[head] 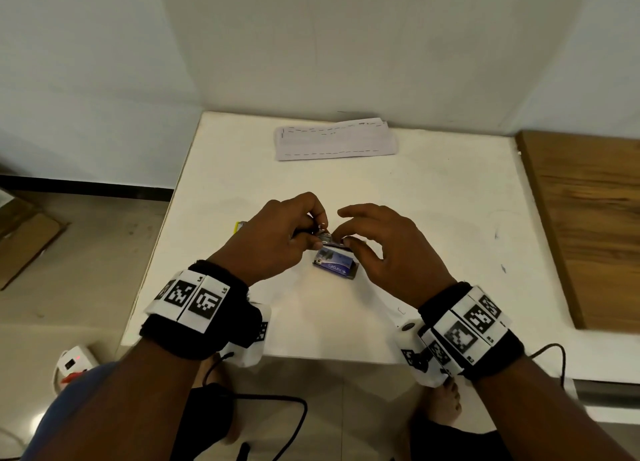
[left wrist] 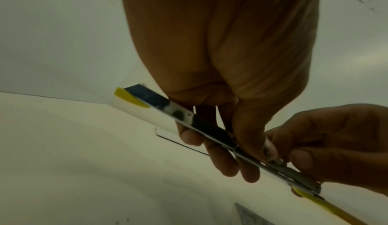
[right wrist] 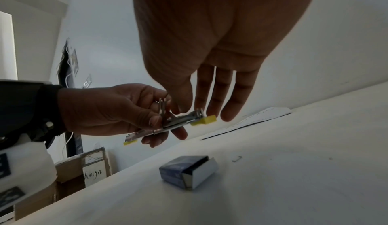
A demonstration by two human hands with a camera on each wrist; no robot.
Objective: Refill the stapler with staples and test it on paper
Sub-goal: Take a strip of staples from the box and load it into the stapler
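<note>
Above the middle of the white tabletop [head: 433, 197], the left hand [head: 273, 242] has its grip clamped on the opened stapler [right wrist: 168, 125], thumb and fingers pinching its metal body clear of the surface. The right hand [head: 384, 249] pinches the stapler's front end between thumb and forefinger, other fingers spread. A blue staple box [head: 335, 263] lies just below; stapled paper [head: 336, 140] rests near the far edge.
</note>
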